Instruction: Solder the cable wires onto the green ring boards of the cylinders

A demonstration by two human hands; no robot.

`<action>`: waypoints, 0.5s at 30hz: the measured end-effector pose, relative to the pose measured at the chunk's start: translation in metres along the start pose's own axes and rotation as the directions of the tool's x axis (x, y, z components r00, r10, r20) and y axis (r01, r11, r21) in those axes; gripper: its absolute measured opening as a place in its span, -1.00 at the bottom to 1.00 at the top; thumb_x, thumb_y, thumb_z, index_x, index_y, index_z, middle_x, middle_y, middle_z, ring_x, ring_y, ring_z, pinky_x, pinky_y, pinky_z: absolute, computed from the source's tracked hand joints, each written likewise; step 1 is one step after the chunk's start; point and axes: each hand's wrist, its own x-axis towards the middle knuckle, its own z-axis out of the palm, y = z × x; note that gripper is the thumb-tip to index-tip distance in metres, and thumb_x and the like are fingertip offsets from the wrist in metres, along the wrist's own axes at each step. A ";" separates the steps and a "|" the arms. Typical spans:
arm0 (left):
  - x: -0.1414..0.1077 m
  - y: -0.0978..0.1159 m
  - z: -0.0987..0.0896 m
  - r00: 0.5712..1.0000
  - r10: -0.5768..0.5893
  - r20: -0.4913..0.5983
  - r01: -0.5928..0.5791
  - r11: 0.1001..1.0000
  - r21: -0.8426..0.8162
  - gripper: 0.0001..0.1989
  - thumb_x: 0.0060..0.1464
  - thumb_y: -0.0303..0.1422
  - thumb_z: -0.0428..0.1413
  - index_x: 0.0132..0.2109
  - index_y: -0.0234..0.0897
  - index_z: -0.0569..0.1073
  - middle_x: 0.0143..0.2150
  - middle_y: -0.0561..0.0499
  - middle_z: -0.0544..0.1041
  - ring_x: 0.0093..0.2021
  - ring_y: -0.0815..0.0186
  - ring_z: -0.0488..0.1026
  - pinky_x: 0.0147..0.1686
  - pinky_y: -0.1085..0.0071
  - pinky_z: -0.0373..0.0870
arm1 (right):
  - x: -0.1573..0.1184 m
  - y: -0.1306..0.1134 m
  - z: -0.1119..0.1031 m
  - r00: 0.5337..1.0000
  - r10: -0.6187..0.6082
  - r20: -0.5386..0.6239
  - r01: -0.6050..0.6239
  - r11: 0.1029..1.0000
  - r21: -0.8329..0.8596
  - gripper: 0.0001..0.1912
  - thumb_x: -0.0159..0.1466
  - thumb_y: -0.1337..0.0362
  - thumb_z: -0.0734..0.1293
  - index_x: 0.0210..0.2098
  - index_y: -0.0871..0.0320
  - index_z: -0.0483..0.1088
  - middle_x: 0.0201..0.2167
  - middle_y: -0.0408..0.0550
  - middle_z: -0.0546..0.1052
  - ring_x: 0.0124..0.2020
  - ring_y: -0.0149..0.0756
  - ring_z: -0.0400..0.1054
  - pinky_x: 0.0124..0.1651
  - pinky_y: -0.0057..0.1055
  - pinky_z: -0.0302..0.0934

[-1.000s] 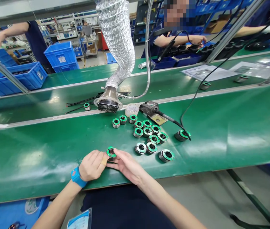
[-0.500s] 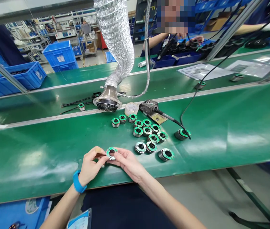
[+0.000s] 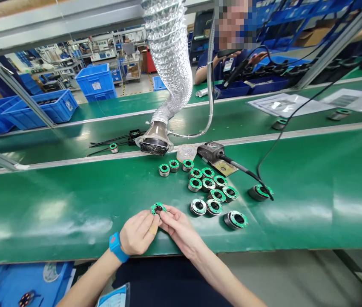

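Note:
Near the front edge of the green bench, my two hands hold a ring-shaped motor stator with a green circuit board (image 3: 158, 208) on top. My left hand (image 3: 139, 232), with a blue band at the wrist, has its fingers closed at the ring's near left side. From the right, my right hand (image 3: 181, 228) pinches the same ring, thumb on its near edge. The fingers cover much of its lower part. Several similar ring parts (image 3: 214, 207) stand in a group to the right, most with green boards facing up.
A soldering iron (image 3: 245, 168) rests in its stand (image 3: 211, 152) behind the rings, its cord running right. A fume hose (image 3: 171, 64) hangs over the bench beside a clear round tub (image 3: 186, 153). Blue bins (image 3: 40, 110) stand far left. Another person (image 3: 232, 59) works across the bench.
The view has shifted, so the bench items sit further right and lower. My left hand has turned, its back now facing up and its fingers closed nearer the ring's front.

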 end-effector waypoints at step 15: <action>-0.004 0.000 0.018 0.981 -0.159 -0.114 0.171 0.980 0.101 -0.80 0.33 -0.58 0.01 0.00 -0.47 0.49 -0.13 -0.29 0.68 -0.05 0.09 0.67 -0.10 0.23 0.69 | 0.010 0.009 0.008 0.930 -0.333 -0.157 0.305 0.936 -0.177 -0.41 -0.02 0.17 0.69 -0.07 0.12 0.47 0.02 0.11 0.65 0.07 -0.08 0.56 0.21 -0.12 0.43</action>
